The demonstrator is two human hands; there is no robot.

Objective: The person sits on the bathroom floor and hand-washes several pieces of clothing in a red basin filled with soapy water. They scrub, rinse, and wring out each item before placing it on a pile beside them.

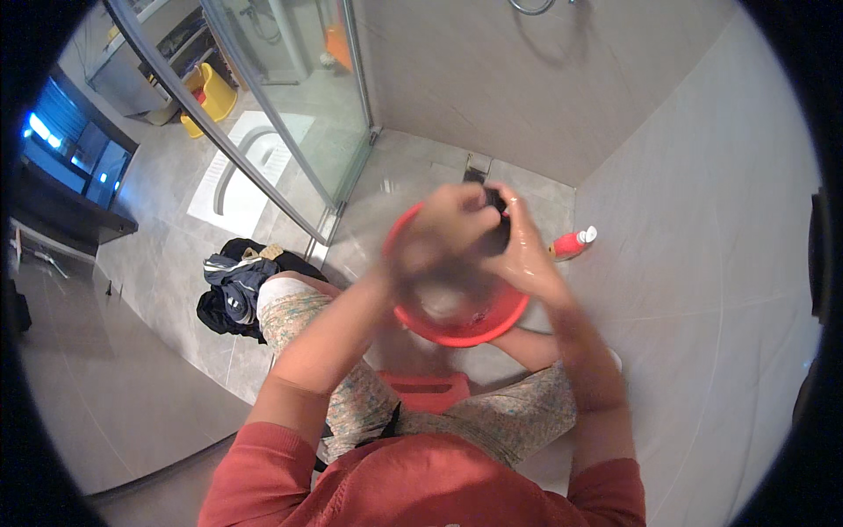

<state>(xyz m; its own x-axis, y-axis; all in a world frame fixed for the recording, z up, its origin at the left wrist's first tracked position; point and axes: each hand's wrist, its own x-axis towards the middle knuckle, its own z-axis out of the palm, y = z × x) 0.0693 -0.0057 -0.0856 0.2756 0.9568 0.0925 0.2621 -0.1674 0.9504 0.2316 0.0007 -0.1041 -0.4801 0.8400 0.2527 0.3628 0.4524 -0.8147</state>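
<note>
Both wet hands are raised over a red plastic basin (pixel 454 337) that stands on the tiled floor between my legs. My left hand (pixel 448 221), blurred, has its fingers closed on a dark wet cloth (pixel 498 240). My right hand (pixel 527 260) grips the same cloth from the right side, its thumb and fingers curled around it. Water, partly foamy, shows in the basin below, behind the blur. What kind of garment or cloth it is cannot be told. A red bottle with a white cap (pixel 571 244) stands to the right of the basin.
Below me is a red plastic stool (pixel 428 393). A pile of dark clothes (pixel 237 290) lies on the floor at left, by the glass shower door (pixel 316 132). Beyond are a squat toilet (pixel 244 171) and a yellow potty chair (pixel 214 95). A floor drain (pixel 475 168) lies near the wall.
</note>
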